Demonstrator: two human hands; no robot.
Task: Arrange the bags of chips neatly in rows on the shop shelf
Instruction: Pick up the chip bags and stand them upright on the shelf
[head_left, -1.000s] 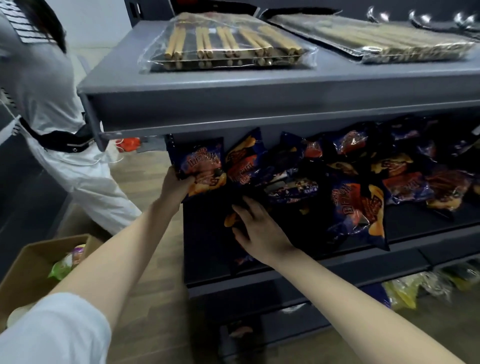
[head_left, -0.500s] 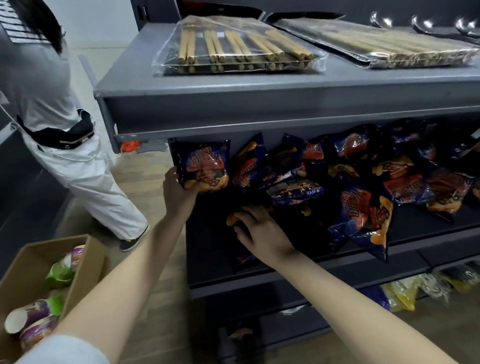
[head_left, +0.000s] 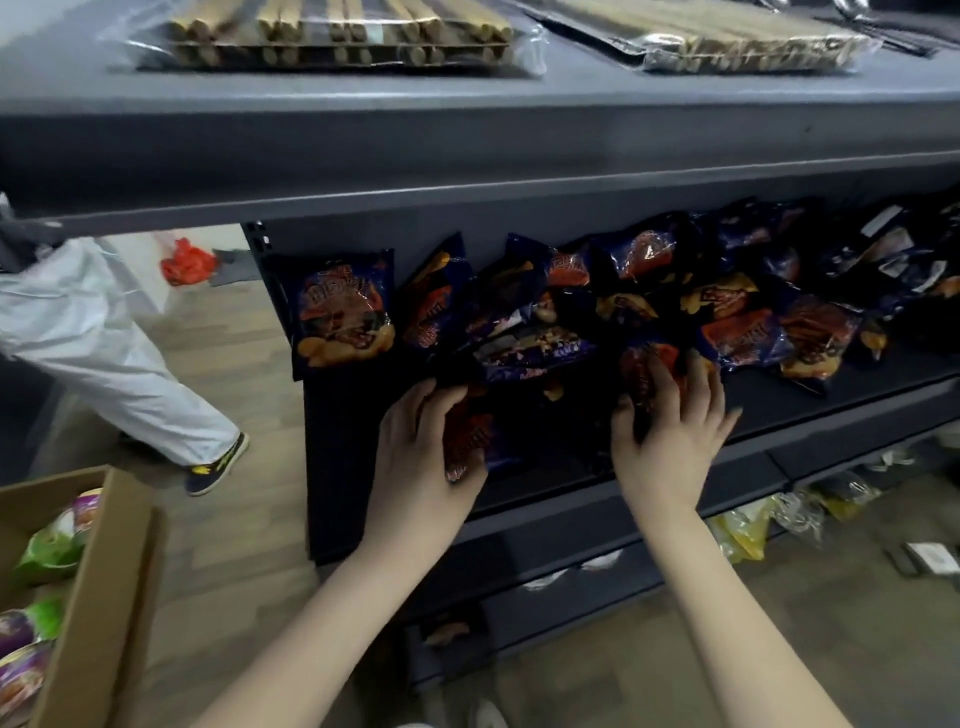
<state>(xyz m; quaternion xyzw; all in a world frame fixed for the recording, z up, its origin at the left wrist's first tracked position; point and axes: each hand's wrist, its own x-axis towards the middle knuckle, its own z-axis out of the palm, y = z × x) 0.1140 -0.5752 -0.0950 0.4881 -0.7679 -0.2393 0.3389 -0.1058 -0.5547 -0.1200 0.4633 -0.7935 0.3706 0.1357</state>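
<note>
From the head camera, the dark middle shelf (head_left: 779, 395) carries the chip bags. One upright bag (head_left: 343, 309) stands at its left end, facing forward. To the right of it a loose heap of bags (head_left: 675, 291) lies tilted and overlapping, in no rows.

The left hand (head_left: 415, 447) grips a dark chip bag (head_left: 465, 441) at the front of the shelf, with the fingers curled round its edge. The right hand (head_left: 670, 431) holds a red-fronted bag (head_left: 647, 374) between thumb and fingers, just beside the heap.

Above is a grey top shelf (head_left: 467, 130) with two clear packs of long sticks (head_left: 332, 31). Below, a lower shelf holds yellow packets (head_left: 743, 530).

The floor (head_left: 234, 519) is wood-patterned. On it at the left stands an open cardboard box (head_left: 104, 571) with green and purple packs inside. Behind it is another person in white trousers (head_left: 104, 364), and farther back a red object (head_left: 187, 260) that is too blurred to name.
</note>
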